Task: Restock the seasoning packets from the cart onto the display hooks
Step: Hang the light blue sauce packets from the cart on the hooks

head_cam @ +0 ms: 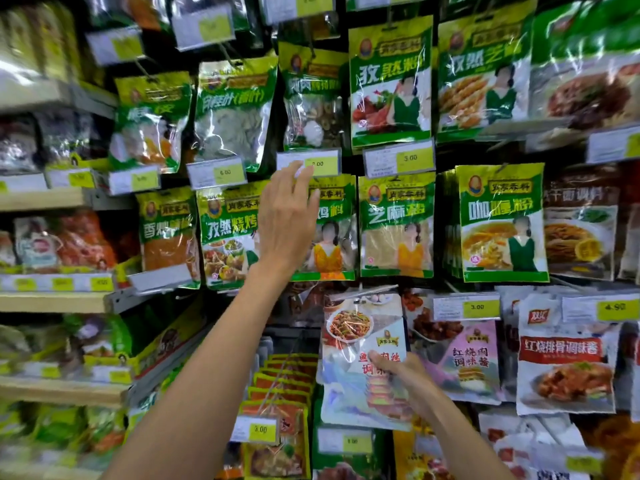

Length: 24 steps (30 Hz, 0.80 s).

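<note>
At the far left, wooden shelf edges (52, 199) carry blurred goods and yellow price labels. To their right, green packets hang in rows from the display hooks (227, 51). A price tag marked 6.00 (216, 173) sits below the upper row.

My left hand (287, 223) is raised in front of the middle row, its back toward me. The fingers are straight and close together and hold nothing. The fingertips (300, 169) reach the lower left edge of the price tag marked 8.00 (323, 163); I cannot tell whether they touch it. The hand covers part of a green packet with an orange-dressed figure (332, 237).

Below and to the right, my right hand (405, 379) pinches the seasoning packet (353, 344) at its lower right part, thumb on the front face. This packet is pale, with a dish photo and red characters. It stands roughly upright, nearer to me than the lower rows, with its top edge just below the middle row.

Further right hang a green packet with a yellow window (396, 223), a green packet showing soup (502, 220), a price tag marked 3.00 (465, 306) and a white-and-red packet (564, 358).
</note>
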### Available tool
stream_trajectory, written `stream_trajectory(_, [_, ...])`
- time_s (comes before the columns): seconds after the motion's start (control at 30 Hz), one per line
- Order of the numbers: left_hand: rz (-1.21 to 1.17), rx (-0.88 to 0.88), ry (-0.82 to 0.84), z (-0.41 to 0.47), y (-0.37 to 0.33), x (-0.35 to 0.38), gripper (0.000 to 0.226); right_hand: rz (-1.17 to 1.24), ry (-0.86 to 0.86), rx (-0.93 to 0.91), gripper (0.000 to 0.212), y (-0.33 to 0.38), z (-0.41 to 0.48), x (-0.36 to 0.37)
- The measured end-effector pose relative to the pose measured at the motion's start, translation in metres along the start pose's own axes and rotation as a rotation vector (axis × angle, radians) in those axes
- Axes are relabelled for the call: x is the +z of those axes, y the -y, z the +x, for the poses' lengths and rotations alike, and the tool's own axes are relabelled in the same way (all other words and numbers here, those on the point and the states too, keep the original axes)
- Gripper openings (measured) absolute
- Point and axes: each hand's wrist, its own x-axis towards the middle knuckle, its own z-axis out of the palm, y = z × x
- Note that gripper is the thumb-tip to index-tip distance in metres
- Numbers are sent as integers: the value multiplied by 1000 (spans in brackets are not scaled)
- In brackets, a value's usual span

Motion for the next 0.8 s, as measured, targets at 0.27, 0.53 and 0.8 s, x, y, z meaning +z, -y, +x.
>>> stream_trajectory(0.27, [157, 126, 30, 41, 22, 37, 42, -13, -32, 35, 79, -5, 23, -7])
stream_trajectory(0.53, [127, 157, 86, 42, 31, 36, 45, 14, -184, 138, 88, 1, 37, 7])
stream_trajectory(0.8, [128, 162, 124, 45, 31, 33, 47, -93, -195, -7, 61, 1, 15, 5])
